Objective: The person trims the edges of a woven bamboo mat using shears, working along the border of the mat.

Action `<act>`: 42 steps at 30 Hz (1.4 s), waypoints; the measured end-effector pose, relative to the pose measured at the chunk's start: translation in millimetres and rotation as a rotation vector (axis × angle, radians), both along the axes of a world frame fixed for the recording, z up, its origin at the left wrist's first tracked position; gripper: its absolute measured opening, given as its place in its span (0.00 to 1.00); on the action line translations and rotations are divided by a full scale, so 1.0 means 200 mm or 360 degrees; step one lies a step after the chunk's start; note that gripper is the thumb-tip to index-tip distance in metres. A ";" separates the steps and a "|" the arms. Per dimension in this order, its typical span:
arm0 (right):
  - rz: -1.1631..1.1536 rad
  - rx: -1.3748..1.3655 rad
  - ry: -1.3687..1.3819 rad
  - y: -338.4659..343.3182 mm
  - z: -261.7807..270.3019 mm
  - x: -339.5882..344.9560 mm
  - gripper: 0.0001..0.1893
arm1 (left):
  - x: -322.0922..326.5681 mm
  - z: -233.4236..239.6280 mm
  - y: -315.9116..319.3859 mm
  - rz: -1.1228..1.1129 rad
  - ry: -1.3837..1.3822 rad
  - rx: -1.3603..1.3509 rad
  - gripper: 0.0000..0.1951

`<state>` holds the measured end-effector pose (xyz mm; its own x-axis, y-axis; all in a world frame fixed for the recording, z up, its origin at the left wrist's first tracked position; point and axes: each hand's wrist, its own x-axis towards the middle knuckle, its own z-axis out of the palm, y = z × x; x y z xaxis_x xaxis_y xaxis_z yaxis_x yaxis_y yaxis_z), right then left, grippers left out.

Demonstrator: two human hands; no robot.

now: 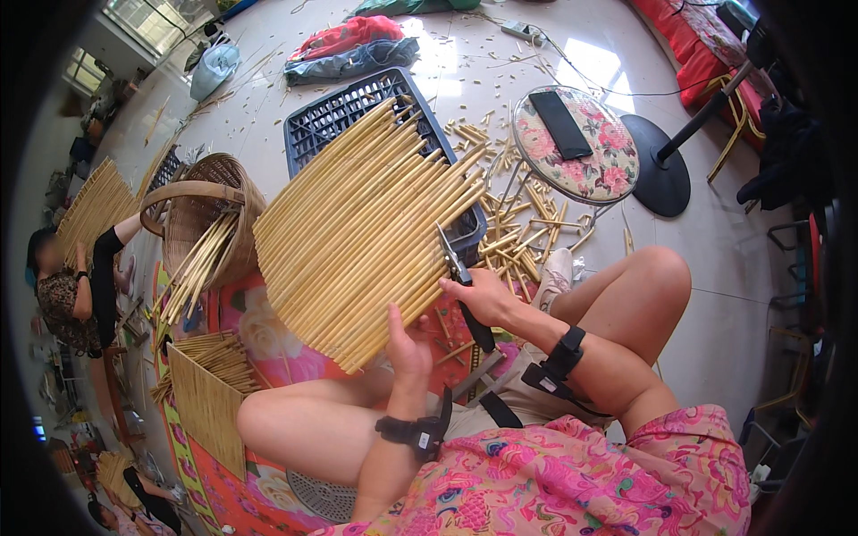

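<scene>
A mat of pale yellow stalks (355, 248), laid side by side in a fan shape, slants up from my lap onto a dark plastic crate (293, 144). My left hand (410, 352) grips its near lower edge, with the thumb on top and the fingers partly hidden beneath. In my right hand (488, 296) is a pair of black-handled shears (454, 262). Their metal blades point away from me, over the mat's right edge; how far apart they are is hard to tell. Short cut stalk pieces (519, 248) lie heaped on the floor past the shears.
A wicker basket (251, 218) holding loose stalks lies left of the mat. Nearer me, a bundle of stalks (218, 358) rests by a flat woven panel (208, 409). Rightward stands a round floral stool (613, 171) bearing a phone (562, 126). Another person (64, 298) sits far left.
</scene>
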<state>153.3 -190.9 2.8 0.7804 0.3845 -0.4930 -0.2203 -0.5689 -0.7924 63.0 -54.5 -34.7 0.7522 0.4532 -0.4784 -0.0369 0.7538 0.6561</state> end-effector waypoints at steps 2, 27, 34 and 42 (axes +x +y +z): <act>-0.0027 0.0033 -0.0040 0.01 -0.03 -0.01 0.30 | -0.01 -0.01 0.01 -0.0008 -0.0002 -0.0006 0.18; 0.0001 0.0010 -0.0056 -0.04 0.00 -0.04 0.33 | 0.00 0.03 -0.01 -0.0007 -0.0057 0.0053 0.18; 0.0008 0.0074 0.0013 -0.01 -0.03 0.07 0.36 | 0.00 0.03 0.01 0.0009 -0.0047 0.0099 0.19; 0.0002 0.0038 0.0017 -0.01 0.02 0.08 0.35 | 0.00 0.05 0.01 -0.0007 -0.0076 0.0141 0.18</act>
